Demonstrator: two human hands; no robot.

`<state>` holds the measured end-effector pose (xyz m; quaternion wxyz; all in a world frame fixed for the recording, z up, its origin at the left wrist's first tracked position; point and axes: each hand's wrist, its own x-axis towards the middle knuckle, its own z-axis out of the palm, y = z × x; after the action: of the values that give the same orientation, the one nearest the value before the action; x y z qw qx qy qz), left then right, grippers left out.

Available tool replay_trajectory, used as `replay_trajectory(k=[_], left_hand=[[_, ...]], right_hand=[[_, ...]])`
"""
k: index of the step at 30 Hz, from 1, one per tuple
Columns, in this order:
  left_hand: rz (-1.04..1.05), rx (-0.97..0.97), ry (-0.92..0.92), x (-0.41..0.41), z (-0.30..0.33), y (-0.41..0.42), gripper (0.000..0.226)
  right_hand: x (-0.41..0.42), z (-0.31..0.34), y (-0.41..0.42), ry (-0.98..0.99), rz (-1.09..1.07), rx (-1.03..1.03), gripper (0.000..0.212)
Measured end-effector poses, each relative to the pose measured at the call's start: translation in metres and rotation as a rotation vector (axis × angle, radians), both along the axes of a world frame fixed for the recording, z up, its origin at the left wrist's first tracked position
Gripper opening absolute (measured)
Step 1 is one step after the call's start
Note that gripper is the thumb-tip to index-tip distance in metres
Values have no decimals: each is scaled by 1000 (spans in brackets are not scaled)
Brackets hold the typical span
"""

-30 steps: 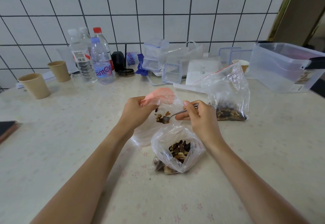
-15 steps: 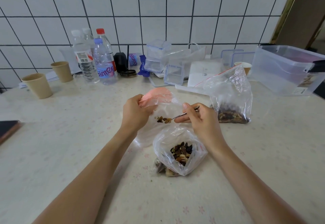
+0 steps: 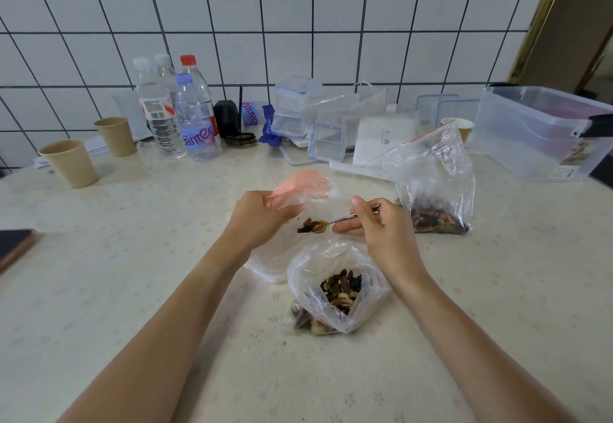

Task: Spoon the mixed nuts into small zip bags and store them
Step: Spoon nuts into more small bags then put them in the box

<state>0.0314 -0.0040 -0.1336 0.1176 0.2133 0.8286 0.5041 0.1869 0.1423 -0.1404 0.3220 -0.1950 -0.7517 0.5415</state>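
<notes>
Mixed nuts: a loaded spoon (image 3: 323, 224) carried a small heap of them at the mouth of the small zip bag (image 3: 298, 197), above the table (image 3: 132, 290).
Step in hand: by my reading, tipping a spoonful into the bag, not yet emptied.
Right hand (image 3: 381, 233): clasped the spoon's handle between thumb and fingers, bowl pointing left.
Left hand (image 3: 262, 217): pinched the zip bag's pink-tinted top edge, holding the mouth up and open.
Next move: probably calls for easing the bowl deeper past the rim and tilting it, with the mouth held wide so nothing spills.
Supply: an open clear bag (image 3: 338, 290) of nuts lay just in front of the hands, nearer the person.
Bags of nuts, counted: three with the one being filled; a larger bag with a red zip line (image 3: 431, 183) stood right of the hands, a layer of nuts at its bottom.
Spoons: one.
Paper cups: two at the left (image 3: 71, 164) (image 3: 116, 135), a third partly hidden behind the large bag.
Water bottles (image 3: 195, 117): four, grouped by the tiled wall.
Storage tub (image 3: 537, 134): one, far right, clear; its use for storing is my guess.
</notes>
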Motion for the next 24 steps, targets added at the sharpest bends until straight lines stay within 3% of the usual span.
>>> replay_trajectory(k=[7, 11, 16, 19, 24], left_hand=[[13, 219, -98, 6, 3, 2, 10], [3, 235, -44, 6, 1, 3, 19], [-53, -54, 111, 1, -4, 2, 48], [-59, -200, 189, 0, -10, 4, 45], [-32, -129, 281, 2, -12, 7, 37]], right_hand=[[0, 0, -2, 5, -15, -21, 31], [1, 0, -1, 19, -13, -31, 29], [2, -1, -1, 35, -14, -21, 27], [2, -1, 0, 23, -31, -5, 31], [3, 1, 2, 4, -43, 19, 39]])
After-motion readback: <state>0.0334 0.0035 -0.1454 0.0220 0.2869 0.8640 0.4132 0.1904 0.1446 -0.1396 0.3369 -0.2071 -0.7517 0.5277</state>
